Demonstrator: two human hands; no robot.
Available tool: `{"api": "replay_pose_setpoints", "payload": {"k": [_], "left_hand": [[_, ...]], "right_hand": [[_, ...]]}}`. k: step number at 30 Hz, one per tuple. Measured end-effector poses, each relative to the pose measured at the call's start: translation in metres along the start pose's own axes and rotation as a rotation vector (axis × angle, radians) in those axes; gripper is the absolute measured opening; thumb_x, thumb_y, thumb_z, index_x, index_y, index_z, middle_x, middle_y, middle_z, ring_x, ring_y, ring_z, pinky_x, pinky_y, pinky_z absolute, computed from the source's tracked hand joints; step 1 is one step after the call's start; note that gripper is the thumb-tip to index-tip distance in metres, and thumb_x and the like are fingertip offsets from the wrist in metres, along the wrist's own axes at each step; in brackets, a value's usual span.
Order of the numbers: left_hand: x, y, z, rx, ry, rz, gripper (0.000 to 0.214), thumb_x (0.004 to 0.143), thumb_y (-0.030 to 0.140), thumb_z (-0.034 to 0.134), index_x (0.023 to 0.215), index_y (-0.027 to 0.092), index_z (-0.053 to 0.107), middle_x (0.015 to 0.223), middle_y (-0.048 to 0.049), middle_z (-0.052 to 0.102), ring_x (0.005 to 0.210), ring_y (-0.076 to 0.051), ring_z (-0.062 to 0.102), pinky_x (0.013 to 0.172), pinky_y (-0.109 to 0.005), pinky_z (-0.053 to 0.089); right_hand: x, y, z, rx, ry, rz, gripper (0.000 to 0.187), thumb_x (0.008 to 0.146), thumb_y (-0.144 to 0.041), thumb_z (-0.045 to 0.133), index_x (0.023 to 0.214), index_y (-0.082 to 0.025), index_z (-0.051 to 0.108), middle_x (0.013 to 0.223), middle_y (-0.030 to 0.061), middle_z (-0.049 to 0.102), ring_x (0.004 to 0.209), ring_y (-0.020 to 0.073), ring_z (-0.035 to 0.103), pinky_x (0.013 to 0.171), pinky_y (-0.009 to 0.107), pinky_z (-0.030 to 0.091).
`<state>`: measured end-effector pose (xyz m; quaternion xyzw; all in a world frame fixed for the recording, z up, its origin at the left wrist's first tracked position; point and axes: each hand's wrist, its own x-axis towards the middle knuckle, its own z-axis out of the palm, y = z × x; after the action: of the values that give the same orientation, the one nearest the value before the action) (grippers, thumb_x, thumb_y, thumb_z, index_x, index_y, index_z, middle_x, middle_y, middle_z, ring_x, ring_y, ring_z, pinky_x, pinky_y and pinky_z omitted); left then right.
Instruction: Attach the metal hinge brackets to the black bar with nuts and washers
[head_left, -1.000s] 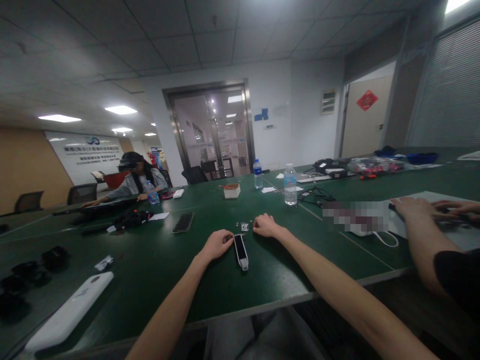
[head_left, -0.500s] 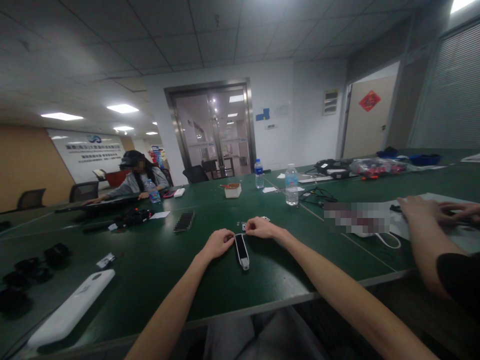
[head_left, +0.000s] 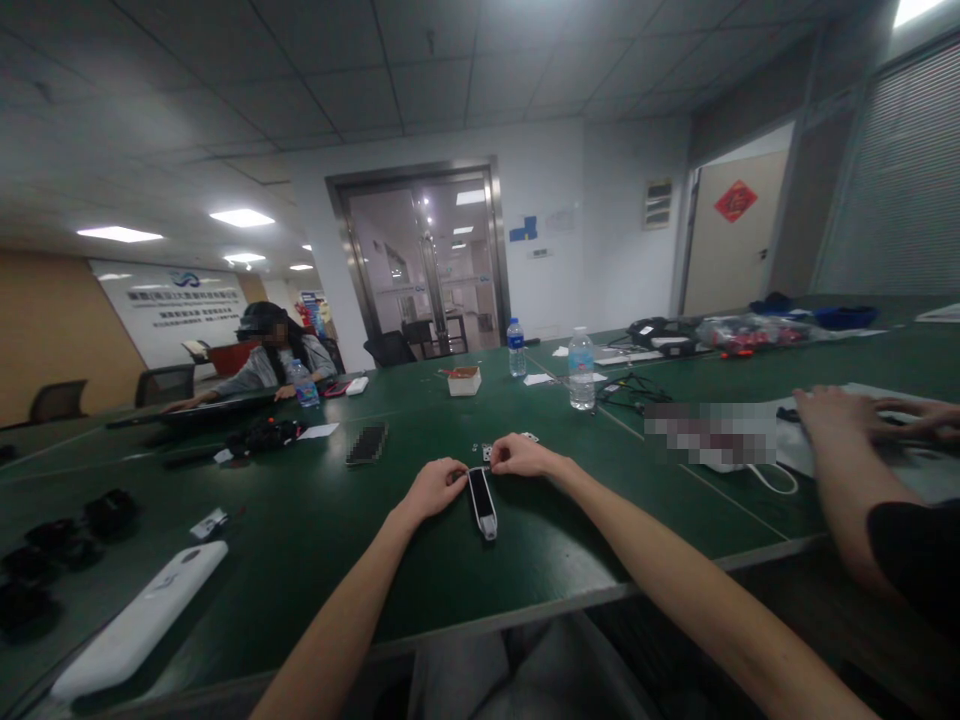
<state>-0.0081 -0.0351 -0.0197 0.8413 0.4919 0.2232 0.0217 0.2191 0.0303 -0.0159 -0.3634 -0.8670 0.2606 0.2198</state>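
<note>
A slim white pen-shaped device [head_left: 482, 503] with a long black face lies on the green table, its narrow tip toward me. My left hand [head_left: 437, 487] is closed, its fingertips pressed together at the device's far left corner. Over the far right corner, my right hand [head_left: 523, 455] pinches with thumb and forefinger. Whatever either hand holds is too small or hidden to make out. Small white pieces with dark spots [head_left: 487, 453] lie just beyond the device, beside my right fingertips. Another pale piece [head_left: 529, 437] shows partly behind my right hand.
A dark phone-like slab [head_left: 367, 444] and a small open box [head_left: 464, 381] sit farther back. Water bottles [head_left: 580, 370] stand beyond my right hand. At left lies a long white case [head_left: 142, 620]. Another person's hands [head_left: 847, 425] work at right; someone sits far left.
The view has shifted very slightly. Both hands keep their closed poses at the device's far end, and the device stays in place.
</note>
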Motion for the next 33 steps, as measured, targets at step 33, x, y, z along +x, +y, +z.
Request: {"api": "replay_pose_setpoints", "payload": {"k": [33], "left_hand": [[0.0004,0.0007,0.0003,0.0,-0.007,-0.018,0.024,0.088,0.031,0.052,0.1,0.019,0.07,0.081,-0.0029,0.064,0.07,-0.016,0.056,0.066,-0.026,0.044]], "right_hand": [[-0.0008,0.0094,0.0052,-0.34,0.223,0.027,0.035,0.079,-0.027,0.06,0.113,-0.02,0.06,0.115,0.0114,0.055,0.109,0.0263,0.045,0.092,0.04,0.035]]}}
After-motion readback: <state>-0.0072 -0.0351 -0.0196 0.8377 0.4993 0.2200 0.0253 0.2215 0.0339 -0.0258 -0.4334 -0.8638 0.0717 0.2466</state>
